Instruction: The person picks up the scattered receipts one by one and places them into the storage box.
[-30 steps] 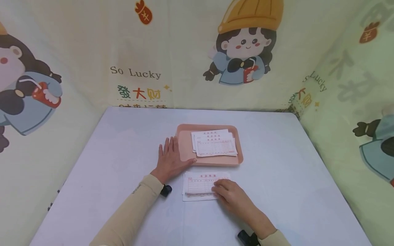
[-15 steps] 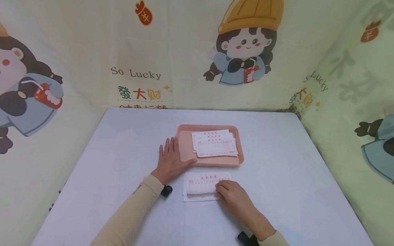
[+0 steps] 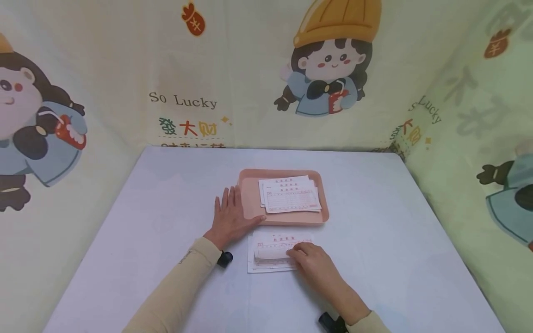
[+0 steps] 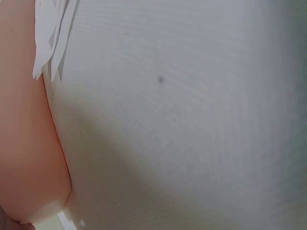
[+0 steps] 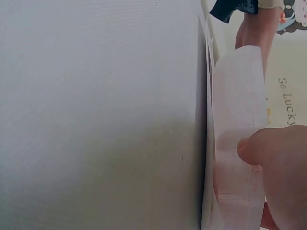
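Observation:
In front of the pink tray (image 3: 251,196) lies a small stack of white printed slips (image 3: 251,268) with red lettering. My right hand (image 3: 318,266) pinches the top slip (image 3: 275,252) near its right end. That slip's near edge curls up, showing its pale underside, and the thumb (image 5: 252,147) presses on it in the right wrist view. Fingers spread, my left hand (image 3: 231,222) rests at the tray's left side, its thumb along the near rim. More overlapping slips (image 3: 291,199) lie inside the tray on its right.
A white-covered table (image 3: 166,185) carries everything. Behind and beside it hangs a patterned cloth (image 3: 250,92) with cartoon figures. Each wrist wears a dark camera, such as the one at the left cuff (image 3: 225,259).
The top slip's near edge has been lifted and bent further back under my right fingers, which moved only slightly. My left hand and the tray have stayed in place.

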{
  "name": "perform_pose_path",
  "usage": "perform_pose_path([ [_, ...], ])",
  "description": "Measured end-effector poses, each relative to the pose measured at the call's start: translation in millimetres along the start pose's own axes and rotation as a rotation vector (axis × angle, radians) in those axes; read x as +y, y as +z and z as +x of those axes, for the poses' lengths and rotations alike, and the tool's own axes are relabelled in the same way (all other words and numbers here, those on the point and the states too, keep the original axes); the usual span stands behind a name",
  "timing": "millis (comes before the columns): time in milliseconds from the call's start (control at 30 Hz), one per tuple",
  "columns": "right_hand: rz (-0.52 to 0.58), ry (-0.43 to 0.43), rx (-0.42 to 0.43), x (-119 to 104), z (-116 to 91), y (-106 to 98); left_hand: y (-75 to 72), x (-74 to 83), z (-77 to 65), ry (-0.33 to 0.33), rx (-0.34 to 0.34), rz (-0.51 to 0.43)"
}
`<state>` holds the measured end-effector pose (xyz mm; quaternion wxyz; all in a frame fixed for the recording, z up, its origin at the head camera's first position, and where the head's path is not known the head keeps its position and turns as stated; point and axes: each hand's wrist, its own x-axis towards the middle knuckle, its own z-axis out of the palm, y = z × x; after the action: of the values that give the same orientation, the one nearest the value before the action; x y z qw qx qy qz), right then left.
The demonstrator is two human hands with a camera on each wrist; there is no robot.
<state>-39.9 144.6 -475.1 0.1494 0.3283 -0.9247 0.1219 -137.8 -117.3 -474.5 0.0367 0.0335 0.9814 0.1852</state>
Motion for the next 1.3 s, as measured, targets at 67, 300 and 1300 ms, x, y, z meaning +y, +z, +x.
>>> perform_pose_path([
  [67,-0.003,0.003,-0.015,-0.6,0.3,-0.6,-0.4,-0.3,-0.6,-0.003,-0.005,0.0],
  [300,-0.003,-0.019,0.029,0.5,-2.4,-2.2,-2.3,-0.3,-1.9,-0.001,-0.002,0.001],
  [1300,-0.012,-0.049,0.241,2.9,3.4,-19.0,-2.1,0.6,-1.3,-0.015,-0.025,-0.009],
])
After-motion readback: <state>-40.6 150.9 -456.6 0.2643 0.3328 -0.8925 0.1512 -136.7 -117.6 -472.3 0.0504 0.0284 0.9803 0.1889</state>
